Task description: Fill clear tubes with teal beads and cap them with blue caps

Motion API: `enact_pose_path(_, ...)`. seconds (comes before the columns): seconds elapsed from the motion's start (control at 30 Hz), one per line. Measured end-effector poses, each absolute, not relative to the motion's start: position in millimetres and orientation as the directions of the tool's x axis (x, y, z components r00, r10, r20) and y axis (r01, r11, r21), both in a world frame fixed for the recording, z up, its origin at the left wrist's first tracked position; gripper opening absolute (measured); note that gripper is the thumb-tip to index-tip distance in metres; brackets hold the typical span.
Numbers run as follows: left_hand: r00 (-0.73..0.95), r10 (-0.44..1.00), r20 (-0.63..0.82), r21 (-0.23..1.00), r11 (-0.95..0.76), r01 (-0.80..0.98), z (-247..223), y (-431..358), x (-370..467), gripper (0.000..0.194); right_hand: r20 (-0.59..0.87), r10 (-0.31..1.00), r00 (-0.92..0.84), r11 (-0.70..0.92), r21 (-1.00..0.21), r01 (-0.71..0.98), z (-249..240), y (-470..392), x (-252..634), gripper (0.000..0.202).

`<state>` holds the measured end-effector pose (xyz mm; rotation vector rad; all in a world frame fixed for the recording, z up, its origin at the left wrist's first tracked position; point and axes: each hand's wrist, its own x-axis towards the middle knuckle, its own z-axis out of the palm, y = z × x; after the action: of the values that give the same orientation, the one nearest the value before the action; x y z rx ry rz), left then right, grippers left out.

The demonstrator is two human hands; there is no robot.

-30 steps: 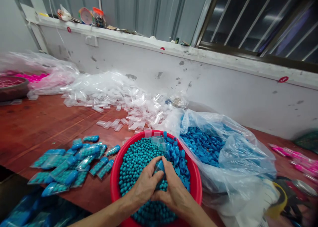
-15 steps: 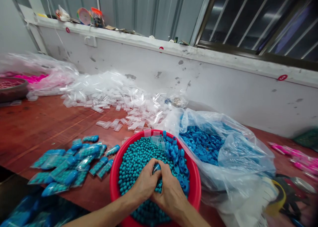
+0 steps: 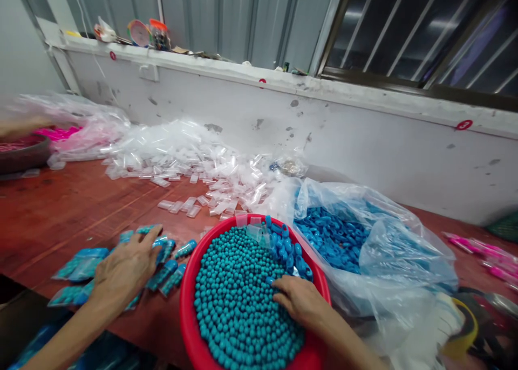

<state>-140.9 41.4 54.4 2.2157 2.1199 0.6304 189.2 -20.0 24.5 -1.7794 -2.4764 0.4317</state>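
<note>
My left hand (image 3: 127, 267) lies over a group of clear tubes filled with teal beads and closed with blue caps (image 3: 87, 263). Its fingers are stretched out, and part of the group is hidden beneath it. My right hand (image 3: 301, 300) is inside the red basin (image 3: 186, 305), just above the round teal beads (image 3: 238, 283). A small blue cap (image 3: 270, 279) shows at its fingertips, with thumb and forefinger bent around it. Loose blue caps (image 3: 285, 246) and a few empty clear tubes (image 3: 254, 231) rest on the beads along the basin's far right side.
Behind the basin spreads a heap of empty clear tubes (image 3: 174, 149). An open plastic bag of blue caps (image 3: 332, 235) stands right of it. Pink packs (image 3: 481, 254) lie far right. Another person's hand (image 3: 24, 128) reaches over a dark bowl (image 3: 28, 157) at left.
My hands were together above the beads, around a blue-capped piece. The left has moved left onto the filled tubes; the right has shifted right. Another person's hand has appeared at far left.
</note>
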Motion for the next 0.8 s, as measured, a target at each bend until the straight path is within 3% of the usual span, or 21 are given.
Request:
enact_pose_path(0.07,0.063,0.954,0.293,0.192,-0.124,0.973,59.4,45.1,-117.6,0.043,-0.061,0.959,-0.276,0.251,-0.262,0.932,26.2,-6.5,187.3,0.017)
enact_pose_path(0.27,0.516,0.846,0.136,0.237,-0.533,0.812,46.3,78.0,-14.2,0.041,-0.021,0.991,-0.13,0.119,-0.281,0.952,32.1,-3.2,182.4,0.024)
enact_pose_path(0.37,0.593,0.802,0.077,0.251,-0.591,0.766,26.9,97.3,19.7,0.043,-0.028,0.987,-0.159,0.141,-0.324,0.935,29.2,-17.5,187.0,0.023)
enact_pose_path(0.57,0.639,0.769,-0.013,0.247,-0.617,0.747,9.3,108.1,31.3,0.03,-0.026,0.986,-0.166,0.144,-0.378,0.914,22.3,-29.1,201.4,0.021)
enact_pose_path(0.67,0.62,0.783,-0.06,0.231,-0.593,0.771,9.1,109.7,17.9,0.025,-0.043,0.978,-0.205,0.185,-0.282,0.941,21.3,-26.4,202.0,0.022)
enact_pose_path(0.8,0.599,0.787,-0.149,0.232,-0.561,0.795,14.5,105.5,1.5,0.015,-0.118,0.931,-0.346,0.342,-0.048,0.938,20.5,-27.5,197.9,0.033)
